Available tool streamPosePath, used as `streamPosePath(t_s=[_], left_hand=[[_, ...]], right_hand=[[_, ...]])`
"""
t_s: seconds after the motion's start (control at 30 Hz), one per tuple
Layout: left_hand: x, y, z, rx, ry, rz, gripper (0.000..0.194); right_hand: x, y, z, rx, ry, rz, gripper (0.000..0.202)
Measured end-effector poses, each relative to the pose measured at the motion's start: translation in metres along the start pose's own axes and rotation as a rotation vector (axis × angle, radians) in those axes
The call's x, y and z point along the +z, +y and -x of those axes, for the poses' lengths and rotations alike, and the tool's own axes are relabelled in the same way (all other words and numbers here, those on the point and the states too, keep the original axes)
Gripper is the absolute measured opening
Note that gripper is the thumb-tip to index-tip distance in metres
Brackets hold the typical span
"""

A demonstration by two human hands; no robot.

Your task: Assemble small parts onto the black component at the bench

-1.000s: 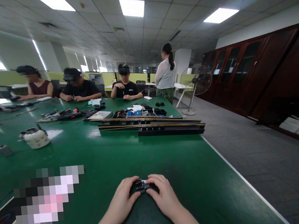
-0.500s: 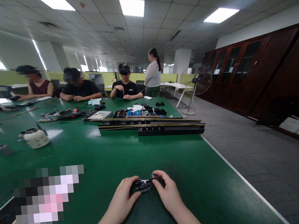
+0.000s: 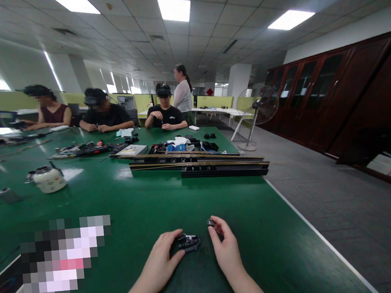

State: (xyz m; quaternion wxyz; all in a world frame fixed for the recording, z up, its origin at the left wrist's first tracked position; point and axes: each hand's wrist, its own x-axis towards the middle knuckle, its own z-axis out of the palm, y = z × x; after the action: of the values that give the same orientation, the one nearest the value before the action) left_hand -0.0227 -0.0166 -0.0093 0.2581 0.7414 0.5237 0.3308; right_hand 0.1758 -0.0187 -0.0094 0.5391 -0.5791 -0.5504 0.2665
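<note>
On the green table in front of me lies a small black device [image 3: 190,243] with bright metal or shiny parts showing on top. Thumb and fingers of my left hand [image 3: 163,256] grip it from its left side. My right hand [image 3: 227,248] is a short way off to the right, apart from the device. Between its thumb and forefinger it pinches a small dark piece [image 3: 210,222], too small to name.
Long black rails [image 3: 225,170] with thin yellowish rods lie across the table [image 3: 146,205]. Behind them stands a box of parts [image 3: 178,145]. At left are a cream-coloured pot [image 3: 50,179], grey cylinders [image 3: 8,195] and a blurred-out screen [image 3: 5,281]. Several people sit or stand beyond.
My right hand has moved right and slightly away from me, taking the small dark piece off the device's right end. My left hand stays on the device. The standing person has moved left.
</note>
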Motion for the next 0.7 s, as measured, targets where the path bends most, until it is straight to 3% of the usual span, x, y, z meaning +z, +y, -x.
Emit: streamPosePath(t_s=[0.7], left_hand=[[0.0012,-0.0041,-0.0001,-0.015,-0.004,-0.007,0.039]], right_hand=[[0.0015,0.0103,-0.0019,0.017,0.123,-0.113,0.037]])
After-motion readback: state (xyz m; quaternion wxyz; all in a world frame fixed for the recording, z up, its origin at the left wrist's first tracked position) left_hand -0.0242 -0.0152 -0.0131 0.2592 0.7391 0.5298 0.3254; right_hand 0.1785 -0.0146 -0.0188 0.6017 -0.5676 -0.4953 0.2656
